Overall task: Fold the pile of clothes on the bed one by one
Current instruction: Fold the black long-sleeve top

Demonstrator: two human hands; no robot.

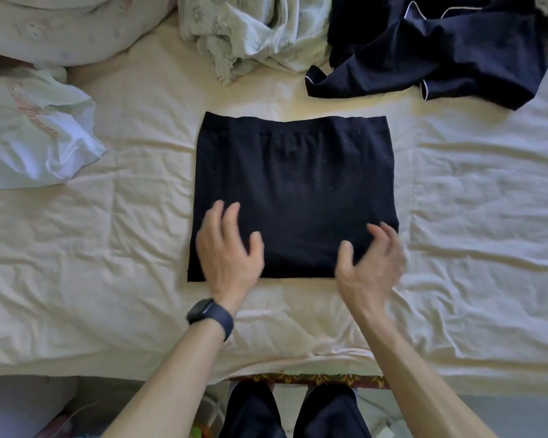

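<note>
Hands work nearest, at the near edge of the black garment (298, 184). The left hand (228, 248) is spread flat over the fabric, fingers straight, gripping nothing. The right hand (370, 263) is blurred, fingers loosely bent, also empty. The garment lies as a flat folded rectangle at the middle of the bed (472, 222). Expect soft, light, limp knit that sags when lifted at one point; take hold at both near corners together. Beyond lie a crumpled navy garment (440, 49) and a pale patterned cloth (250, 36), both unfolded.
</note>
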